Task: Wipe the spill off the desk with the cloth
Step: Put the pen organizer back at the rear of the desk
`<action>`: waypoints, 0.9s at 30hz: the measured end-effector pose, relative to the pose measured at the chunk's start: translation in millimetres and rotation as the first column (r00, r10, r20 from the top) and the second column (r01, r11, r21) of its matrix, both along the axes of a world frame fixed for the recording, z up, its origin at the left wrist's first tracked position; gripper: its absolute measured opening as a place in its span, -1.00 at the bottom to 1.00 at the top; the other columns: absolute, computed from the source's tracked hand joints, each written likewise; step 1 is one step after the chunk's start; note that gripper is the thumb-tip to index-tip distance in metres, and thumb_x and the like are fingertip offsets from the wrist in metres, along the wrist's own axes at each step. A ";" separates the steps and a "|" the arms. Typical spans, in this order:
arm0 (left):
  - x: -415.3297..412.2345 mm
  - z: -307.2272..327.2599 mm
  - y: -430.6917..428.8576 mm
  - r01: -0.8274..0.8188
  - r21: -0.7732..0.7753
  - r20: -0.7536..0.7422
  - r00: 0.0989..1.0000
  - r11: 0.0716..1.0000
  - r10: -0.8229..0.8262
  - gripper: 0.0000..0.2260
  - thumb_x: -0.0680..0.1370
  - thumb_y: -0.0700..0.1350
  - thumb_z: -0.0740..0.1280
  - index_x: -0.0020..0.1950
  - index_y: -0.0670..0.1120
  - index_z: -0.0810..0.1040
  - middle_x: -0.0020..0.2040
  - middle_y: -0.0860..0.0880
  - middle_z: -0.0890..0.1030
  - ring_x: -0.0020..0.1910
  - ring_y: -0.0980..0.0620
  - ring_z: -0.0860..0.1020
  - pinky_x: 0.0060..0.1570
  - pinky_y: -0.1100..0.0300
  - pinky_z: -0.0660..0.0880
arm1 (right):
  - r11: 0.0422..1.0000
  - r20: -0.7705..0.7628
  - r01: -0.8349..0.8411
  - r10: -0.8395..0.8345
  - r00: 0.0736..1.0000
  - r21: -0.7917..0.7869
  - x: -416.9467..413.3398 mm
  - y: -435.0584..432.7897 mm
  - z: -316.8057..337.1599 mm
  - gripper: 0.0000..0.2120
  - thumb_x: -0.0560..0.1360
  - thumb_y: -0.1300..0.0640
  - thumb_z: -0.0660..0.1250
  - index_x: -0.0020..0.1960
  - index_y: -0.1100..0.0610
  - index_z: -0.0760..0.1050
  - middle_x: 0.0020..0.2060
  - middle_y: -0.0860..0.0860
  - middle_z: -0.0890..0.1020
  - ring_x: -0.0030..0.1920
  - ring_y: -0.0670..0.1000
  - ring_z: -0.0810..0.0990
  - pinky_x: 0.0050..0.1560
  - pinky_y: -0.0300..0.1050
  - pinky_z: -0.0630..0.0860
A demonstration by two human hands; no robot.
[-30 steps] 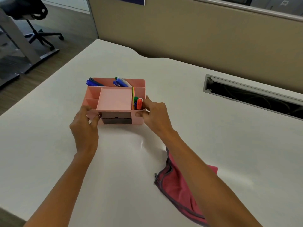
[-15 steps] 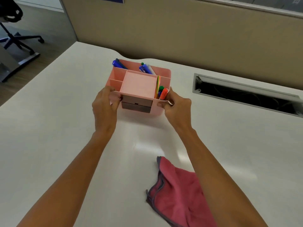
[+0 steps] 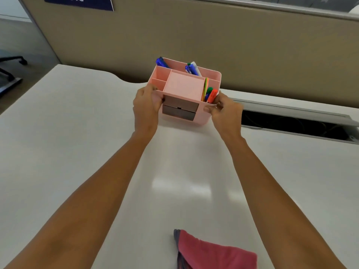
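Far left, a chair base (image 3: 11, 63) stands on the floor beyond the white surface (image 3: 68, 142). The left hand (image 3: 146, 109) clasps the left end of a pink organizer (image 3: 184, 88) — thumb on the front face beside two dark drawers (image 3: 179, 108), fingers wrapped round the side wall. The organizer sits near the far edge of the surface, close to a beige partition (image 3: 213, 39); whether its base touches the surface cannot be told. Blue pens (image 3: 162, 63) lean in its back-left compartment, more pens (image 3: 192, 68) in the back-middle one, and coloured markers (image 3: 210, 94) stand in the front-right slot. The right hand (image 3: 226, 112) grips the right end — thumb on the front corner, fingers curled over the rim by the markers. To the right, a cable slot (image 3: 295, 123) lies open in the surface. The red cloth (image 3: 213, 255) lies crumpled at the near edge between the forearms, well apart from both hands. No spill can be made out on the surface, only a pale glare patch.
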State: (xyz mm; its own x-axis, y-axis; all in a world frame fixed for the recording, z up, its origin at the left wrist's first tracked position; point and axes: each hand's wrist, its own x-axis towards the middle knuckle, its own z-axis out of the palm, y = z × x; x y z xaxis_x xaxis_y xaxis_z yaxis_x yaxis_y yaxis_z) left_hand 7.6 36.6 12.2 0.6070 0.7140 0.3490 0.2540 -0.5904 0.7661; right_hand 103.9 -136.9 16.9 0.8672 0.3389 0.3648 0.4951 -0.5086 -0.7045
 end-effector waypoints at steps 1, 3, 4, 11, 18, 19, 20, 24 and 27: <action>8.8 -0.2 0.9 0.004 -0.018 -0.001 1.000 1.000 -0.004 -0.76 0.60 -0.03 0.24 0.24 -0.07 0.45 0.24 -0.03 0.54 0.05 0.17 0.44 0.06 0.40 0.39 | 1.000 0.004 0.004 -0.004 1.000 -0.004 8.2 0.6 0.4 -0.72 0.44 0.16 0.44 0.13 0.21 0.55 0.03 0.08 0.67 -0.06 -0.04 0.59 0.03 -0.15 0.52; 26.1 -1.7 2.9 0.009 -0.039 -0.004 1.000 0.999 -0.009 -0.76 0.60 -0.03 0.25 0.24 -0.06 0.45 0.24 -0.02 0.54 0.06 0.16 0.45 0.05 0.41 0.36 | 1.000 0.013 0.016 -0.016 1.000 -0.009 24.3 2.1 0.5 -0.73 0.44 0.16 0.43 0.12 0.21 0.56 0.03 0.09 0.68 -0.02 0.02 0.63 0.04 -0.14 0.52; 31.7 -2.4 3.2 0.009 -0.027 -0.006 1.000 1.000 -0.009 -0.75 0.59 -0.03 0.26 0.25 -0.07 0.44 0.25 -0.03 0.53 0.08 0.12 0.48 0.06 0.39 0.36 | 0.999 0.013 0.025 -0.025 1.000 -0.020 29.4 2.8 0.7 -0.73 0.44 0.16 0.43 0.12 0.21 0.56 0.03 0.09 0.67 -0.01 0.04 0.63 0.04 -0.14 0.52; 60.6 -14.2 2.9 0.006 0.005 -0.020 1.000 1.000 -0.006 -0.70 0.58 -0.04 0.28 0.28 -0.11 0.43 0.27 -0.09 0.53 0.20 -0.03 0.52 0.18 0.24 0.42 | 0.994 0.000 0.044 -0.044 0.999 -0.097 58.0 3.7 -5.6 -0.72 0.46 0.13 0.42 0.13 0.20 0.55 0.06 0.09 0.66 0.02 0.06 0.63 0.07 -0.08 0.54; 70.7 -23.7 2.3 -0.005 -0.013 -0.032 0.999 1.000 0.004 -0.69 0.57 -0.05 0.29 0.29 -0.11 0.43 0.28 -0.08 0.53 0.21 -0.02 0.53 0.21 0.23 0.42 | 0.992 0.000 0.052 -0.052 0.999 -0.119 68.1 3.1 -11.9 -0.73 0.47 0.13 0.40 0.14 0.20 0.54 0.10 0.09 0.65 0.04 0.06 0.63 0.02 -0.17 0.50; 71.6 -24.0 2.5 -0.006 -0.012 -0.035 0.999 1.000 0.006 -0.68 0.57 -0.05 0.30 0.29 -0.11 0.43 0.29 -0.08 0.53 0.21 -0.03 0.53 0.23 0.19 0.43 | 0.992 -0.004 0.048 -0.048 0.999 -0.116 69.0 3.7 -12.3 -0.72 0.47 0.13 0.39 0.15 0.20 0.53 0.11 0.09 0.64 0.04 0.06 0.62 -0.01 -0.22 0.47; 72.8 -24.1 2.9 -0.009 -0.012 -0.039 0.999 1.000 0.008 -0.67 0.57 -0.05 0.30 0.30 -0.11 0.43 0.29 -0.08 0.53 0.21 -0.04 0.53 0.23 0.17 0.44 | 0.993 -0.008 0.047 -0.049 0.999 -0.113 70.2 4.4 -12.9 -0.72 0.48 0.13 0.39 0.16 0.20 0.53 0.11 0.08 0.64 0.04 0.05 0.62 -0.04 -0.29 0.43; 74.5 -24.1 5.9 -0.011 0.002 -0.050 0.999 1.000 0.011 -0.66 0.56 -0.03 0.31 0.31 -0.11 0.43 0.28 -0.09 0.54 0.20 -0.05 0.53 0.23 0.15 0.45 | 0.992 -0.015 0.071 -0.073 0.997 -0.104 72.2 7.3 -16.7 -0.73 0.51 0.13 0.35 0.19 0.17 0.50 0.12 0.06 0.64 -0.06 -0.10 0.59 -0.22 -0.57 0.27; 74.2 -25.5 7.7 0.004 0.013 -0.046 0.999 1.000 -0.003 -0.63 0.55 -0.03 0.32 0.32 -0.12 0.43 0.27 -0.09 0.55 0.21 -0.05 0.54 0.25 0.12 0.45 | 0.993 -0.017 0.075 -0.077 0.997 -0.097 69.6 8.2 -20.1 -0.74 0.52 0.13 0.34 0.18 0.16 0.48 0.13 0.07 0.63 0.01 -0.03 0.60 -0.14 -0.46 0.42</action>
